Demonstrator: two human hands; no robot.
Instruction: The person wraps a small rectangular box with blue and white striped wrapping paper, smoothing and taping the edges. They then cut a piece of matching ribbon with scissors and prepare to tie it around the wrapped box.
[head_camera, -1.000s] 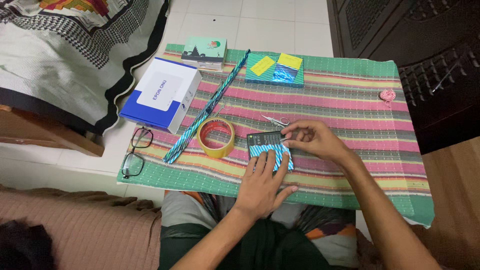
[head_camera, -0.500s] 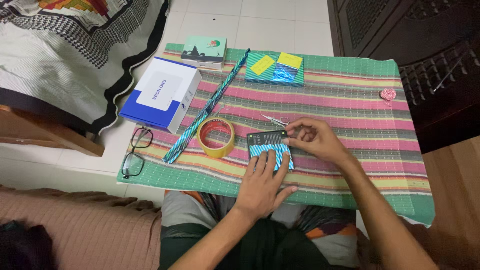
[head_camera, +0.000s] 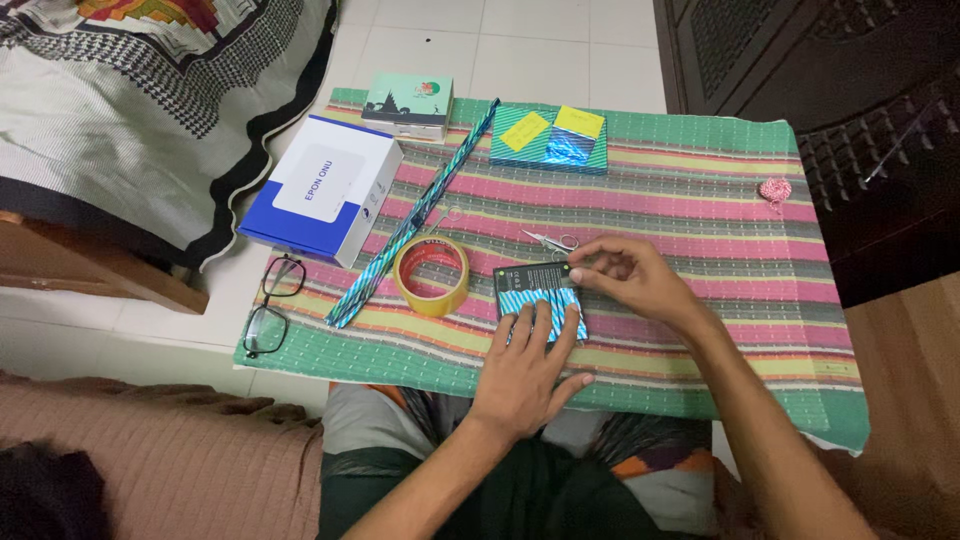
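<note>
A small dark box (head_camera: 524, 277), partly covered in teal striped wrapping paper (head_camera: 532, 301), lies on the striped cloth (head_camera: 700, 200). My left hand (head_camera: 528, 368) lies flat on the box's near half, fingers spread, pressing the paper down. My right hand (head_camera: 630, 277) pinches the box's far right corner with thumb and fingertips. Whether a bit of tape sits between those fingers cannot be told. A roll of yellowish tape (head_camera: 432, 274) stands just left of the box. Small scissors (head_camera: 551, 239) lie right behind it.
A rolled teal striped paper (head_camera: 415, 217) lies diagonally at left. Behind it sit a blue-and-white box (head_camera: 322, 187), a green box (head_camera: 409, 104) and a wrapped parcel with yellow notes (head_camera: 551, 139). Eyeglasses (head_camera: 270, 301) rest at the cloth's left edge. Red-white twine (head_camera: 775, 190) lies far right.
My right hand has crept slightly up and left along the box's far edge. My left hand has stayed pressed on the paper.
</note>
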